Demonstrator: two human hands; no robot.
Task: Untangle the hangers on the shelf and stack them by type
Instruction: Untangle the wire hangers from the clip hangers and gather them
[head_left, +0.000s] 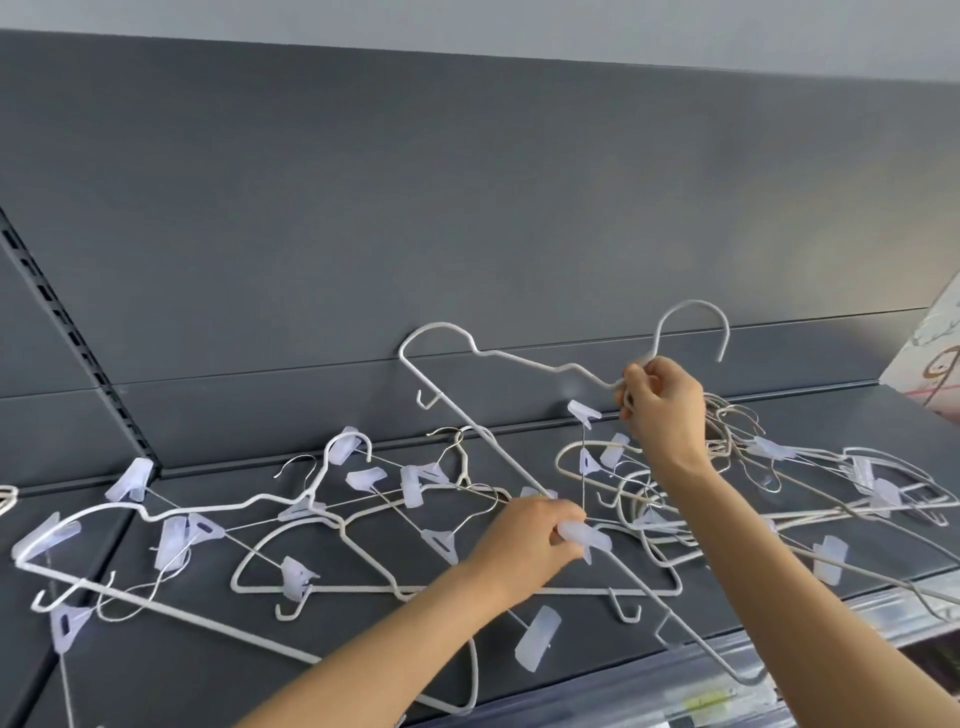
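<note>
A tangle of white wire hangers and thin metal clip hangers with translucent clips lies across the dark grey shelf (467, 670). My right hand (662, 402) grips the neck of a white hanger (467, 415) below its hook, holding it tilted above the pile. My left hand (530, 535) pinches a translucent clip (584, 538) of a clip hanger that is caught on the lifted hanger's bar. More white hangers (156, 525) and clip hangers (415, 483) lie flat to the left. Another tangled heap (831, 483) sits behind my right forearm.
The shelf's grey back panel (467, 208) rises right behind the pile. A slotted upright (67, 332) runs down at the left. A patterned box (930, 364) stands at the far right. The shelf's front edge carries a clear price strip (701, 696).
</note>
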